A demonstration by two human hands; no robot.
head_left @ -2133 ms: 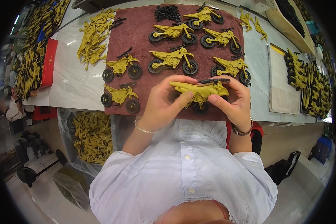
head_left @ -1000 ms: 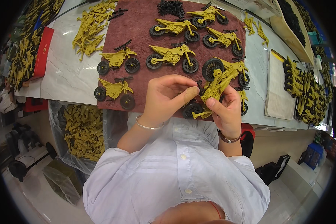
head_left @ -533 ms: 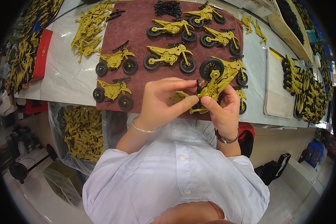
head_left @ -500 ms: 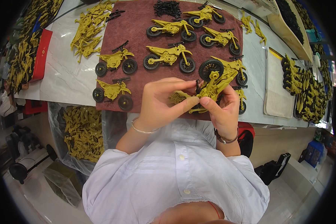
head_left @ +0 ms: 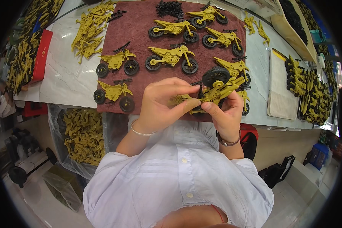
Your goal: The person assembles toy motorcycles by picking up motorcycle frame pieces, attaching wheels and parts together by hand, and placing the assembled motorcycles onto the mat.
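Above the near edge of the maroon cloth (head_left: 140, 81), both my hands work on one yellow toy motorcycle (head_left: 226, 89). It is tilted, with a black wheel (head_left: 216, 76) uppermost. My right hand (head_left: 228, 116) grips its body from the right, thumb in front. My left hand (head_left: 161, 99) closes thumb and fingers around a small black handlebar (head_left: 200, 92) at the motorcycle's left end. Whether the handlebar is seated in the body is hidden by my fingertips. Just beyond my hands lies another toy motorcycle (head_left: 173, 57) with black wheels.
Several similar motorcycles lie on the cloth, with a heap of black handlebars (head_left: 170, 9) at its far edge. Yellow parts (head_left: 89, 32) lie on the table to the left. A bag of yellow parts (head_left: 83, 133) stands below left; a pale tray (head_left: 283, 91) lies right.
The held motorcycle has tipped, so its upper wheel sits lower and is turned more edge-on. Part of the black handlebar now shows past my left fingertips. Both hands keep their grip.
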